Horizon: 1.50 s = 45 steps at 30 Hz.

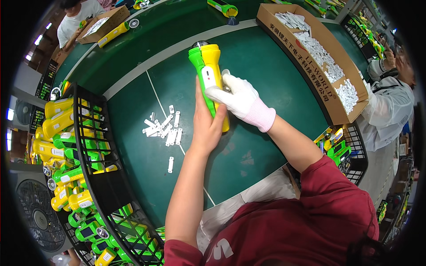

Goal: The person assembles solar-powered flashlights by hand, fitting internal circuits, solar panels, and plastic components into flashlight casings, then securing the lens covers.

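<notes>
A green and yellow flashlight (214, 62) stands out over the table, its lens end pointing away from me. My bare left hand (207, 122) is closed around its lower body from the left. On my right hand (239, 95) is a white glove with a pink cuff; its thumb lies across the front of the flashlight, just below a white switch panel (208, 77), and the other fingers are at the right side, partly hidden. Left of my left hand, several small white plastic strips (167, 128) lie in a loose pile, with a single strip (171, 164) nearer to me.
A black crate (93, 166) full of green and yellow flashlights stands at the left. At the far right, a long cardboard box (297, 60) holds many white pieces. Another flashlight (223, 8) lies beyond the green table (262, 57). People sit at far left and right; a fan (41, 215) stands lower left.
</notes>
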Each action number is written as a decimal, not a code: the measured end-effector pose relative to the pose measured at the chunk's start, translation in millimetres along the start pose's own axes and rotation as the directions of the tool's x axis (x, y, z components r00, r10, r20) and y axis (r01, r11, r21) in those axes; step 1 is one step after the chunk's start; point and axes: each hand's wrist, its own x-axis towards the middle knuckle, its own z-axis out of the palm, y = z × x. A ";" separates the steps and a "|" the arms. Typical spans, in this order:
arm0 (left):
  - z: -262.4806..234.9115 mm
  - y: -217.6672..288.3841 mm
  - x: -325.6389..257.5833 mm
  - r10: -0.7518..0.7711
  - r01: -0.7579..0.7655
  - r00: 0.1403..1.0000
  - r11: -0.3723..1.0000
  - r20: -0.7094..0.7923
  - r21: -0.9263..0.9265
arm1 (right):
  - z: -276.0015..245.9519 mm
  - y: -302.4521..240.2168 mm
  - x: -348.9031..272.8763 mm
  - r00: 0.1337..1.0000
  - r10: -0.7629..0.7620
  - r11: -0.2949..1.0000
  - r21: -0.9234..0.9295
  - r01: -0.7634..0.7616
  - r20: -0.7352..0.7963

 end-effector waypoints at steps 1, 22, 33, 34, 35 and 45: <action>-0.9 3.3 -0.2 -0.017 0.016 0.999 1.000 0.046 0.017 | -0.2 0.7 -0.5 1.000 0.002 1.000 0.001 -0.002 -0.001; -12.2 13.5 -5.9 -0.118 0.676 0.719 0.347 0.685 -0.650 | -49.9 19.0 16.9 0.992 0.108 0.433 0.895 -0.106 0.065; -24.1 13.3 6.4 -0.285 0.313 0.931 0.304 0.227 -0.900 | -42.3 -4.1 -1.2 0.952 0.134 0.710 0.644 -0.285 0.274; -23.1 17.1 8.6 -0.352 0.288 0.920 0.306 0.174 -0.907 | -43.6 -5.5 -1.3 0.951 0.133 0.710 0.643 -0.287 0.278; -24.1 15.2 9.3 -0.354 0.285 0.920 0.306 0.170 -0.908 | -44.2 -6.3 -1.0 0.931 0.101 0.726 0.615 -0.310 0.351; -23.1 12.4 3.5 -0.427 0.420 0.885 0.566 0.183 -0.710 | -29.8 15.1 4.1 0.945 -0.305 0.947 0.145 0.288 0.119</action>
